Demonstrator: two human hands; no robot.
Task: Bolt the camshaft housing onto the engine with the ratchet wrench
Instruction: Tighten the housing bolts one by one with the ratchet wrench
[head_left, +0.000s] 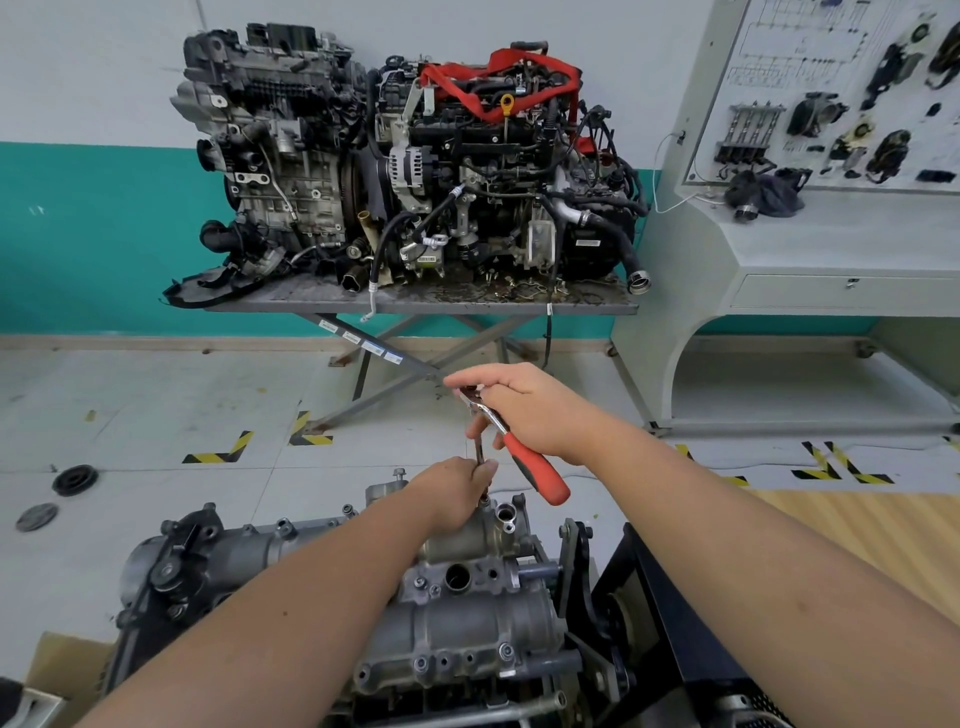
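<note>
A: Where is the grey cast-aluminium camshaft housing (467, 623) seen?

B: It is seen low in the middle of the view, seated on top of the engine (218, 566), which is carried on a black steel stand (670, 613). Several bolts are visible along its edges, and a round open port is seen on its top face.

A: How is the chrome ratchet wrench with the red and black handle (524, 457) held?

B: Its head is gripped by the right hand (524, 410), with the fingers curled round the chrome end; the red handle is left sticking out downward and to the right. A thin steel extension bar (480, 457) is run down from the head to the far end of the housing. The lower part of the bar is pinched by the left hand (457, 493), just above the housing. The socket end is hidden by the fingers, so contact with a bolt cannot be told.

A: What is seen beyond?

B: Two more grimy engines, one draped with a red strap (498, 78), are set on a grey metal scissor-leg desk (415, 304) against a white and teal wall. A pale grey training panel with mounted car parts (831, 104) is placed to the right. Yellow-and-black hazard tape corners (221, 449) are stuck to the tiled floor, and two dark round discs (75, 480) are lying at the left.
</note>
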